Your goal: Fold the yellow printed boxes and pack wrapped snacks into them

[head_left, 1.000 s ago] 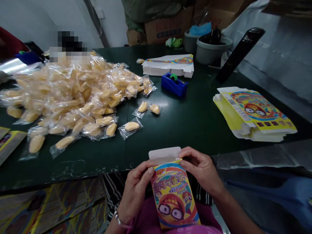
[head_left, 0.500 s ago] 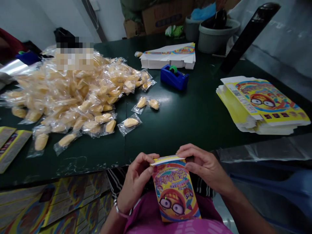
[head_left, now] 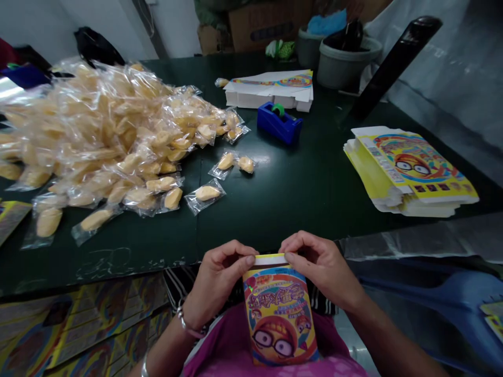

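Both of my hands hold a small printed cardboard box point(head_left: 280, 317) upright over my lap. It is yellow, with a cartoon face in round glasses. My left hand point(head_left: 220, 280) grips its upper left corner, and my right hand point(head_left: 320, 269) grips the upper right. My fingertips rest on the top flap point(head_left: 271, 259), which is folded down. Ahead on the dark green table point(head_left: 298, 209) lies a large heap of clear-wrapped yellow sweets point(head_left: 110, 136), with a few loose packets point(head_left: 206, 193) nearer my hands. Neither hand touches them.
Flat yellow box blanks point(head_left: 408, 173) lie on the right, and a white stack point(head_left: 271, 89) stands at the back beside a blue tape dispenser point(head_left: 280, 123). Grey buckets point(head_left: 348, 63) and cartons point(head_left: 263, 26) stand behind. Printed boxes point(head_left: 78, 324) are stacked below the table's near edge.
The white top flap stood open a second ago and now lies folded down on the box. My hands have moved closer together along its top edge, and the view has shifted slightly.
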Available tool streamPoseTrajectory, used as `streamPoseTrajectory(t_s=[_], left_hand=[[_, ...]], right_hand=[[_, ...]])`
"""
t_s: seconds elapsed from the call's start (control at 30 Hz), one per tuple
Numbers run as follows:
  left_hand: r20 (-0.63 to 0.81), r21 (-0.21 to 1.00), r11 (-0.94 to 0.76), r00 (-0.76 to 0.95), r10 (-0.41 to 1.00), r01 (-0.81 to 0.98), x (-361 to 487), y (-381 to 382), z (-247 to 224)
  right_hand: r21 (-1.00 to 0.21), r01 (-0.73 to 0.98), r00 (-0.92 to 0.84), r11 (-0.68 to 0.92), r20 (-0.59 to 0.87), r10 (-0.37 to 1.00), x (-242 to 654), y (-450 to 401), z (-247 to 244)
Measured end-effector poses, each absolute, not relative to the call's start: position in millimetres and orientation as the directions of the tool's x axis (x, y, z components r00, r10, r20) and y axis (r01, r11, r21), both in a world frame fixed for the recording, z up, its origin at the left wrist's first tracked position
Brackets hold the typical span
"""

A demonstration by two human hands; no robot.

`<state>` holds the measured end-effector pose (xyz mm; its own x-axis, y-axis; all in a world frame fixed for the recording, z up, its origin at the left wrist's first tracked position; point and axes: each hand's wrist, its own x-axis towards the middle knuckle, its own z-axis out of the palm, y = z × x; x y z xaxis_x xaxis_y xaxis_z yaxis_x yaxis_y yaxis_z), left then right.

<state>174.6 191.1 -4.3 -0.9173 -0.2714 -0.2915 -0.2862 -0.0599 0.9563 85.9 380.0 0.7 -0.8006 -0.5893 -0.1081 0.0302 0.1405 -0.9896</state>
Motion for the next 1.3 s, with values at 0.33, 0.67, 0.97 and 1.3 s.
streamPoseTrajectory(t_s=[0.33,0.67,0.97,1.3], left_hand=[[-0.334,0.942,-0.069,-0.894,-0.299,-0.328,189.2,193.7,-7.4],[-0.144,0.933,0.268,-0.931,-0.335,-0.240,214.9,206.8,-23.0],[-0.192,0.963,0.128,-0.940,-0.283,-0.236,219.8,206.9,-28.7],[-0.231,0.971,0.010,-0.944,-0.234,-0.240,224.2,198.9,-23.6]], right_hand=[[-0.990,-0.034,-0.855,0.138,-0.043,-0.517,105.6,398.0,-13.4],[-0.984,-0.041,-0.851,0.174,-0.056,-0.521,109.9,399.8,-14.7],[-0.984,0.001,-0.867,0.180,-0.091,-0.490,116.4,403.0,-28.4],[-0.982,-0.035,-0.844,0.185,-0.070,-0.532,116.6,399.7,-23.0]])
